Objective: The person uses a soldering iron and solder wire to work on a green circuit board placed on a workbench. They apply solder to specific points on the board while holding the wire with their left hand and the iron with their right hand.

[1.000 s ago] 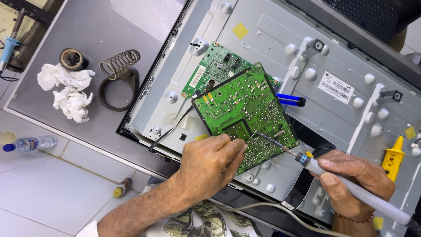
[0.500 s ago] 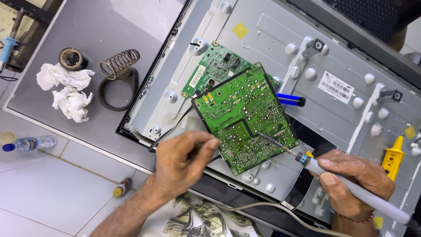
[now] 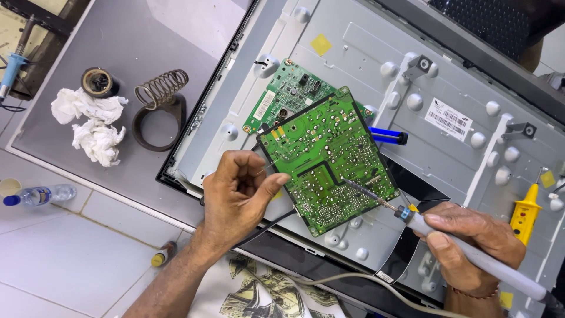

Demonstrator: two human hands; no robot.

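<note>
- Fingers (image 3: 438,221) of the right hand (image 3: 471,247) grip a soldering iron (image 3: 465,253), tip on the board (image 3: 326,159).
- Left hand (image 3: 235,197), fingers curled shut, pinches thin solder wire at the board's near-left edge.
- Board lies tilted on a grey panel (image 3: 353,53).
- Far left: coil stand (image 3: 159,106), crumpled tissue (image 3: 88,123).

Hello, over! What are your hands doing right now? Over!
Right hand grips soldering iron, tip on green board. Left hand pinched at board's edge. Blue pen sticks out beside board.
</note>
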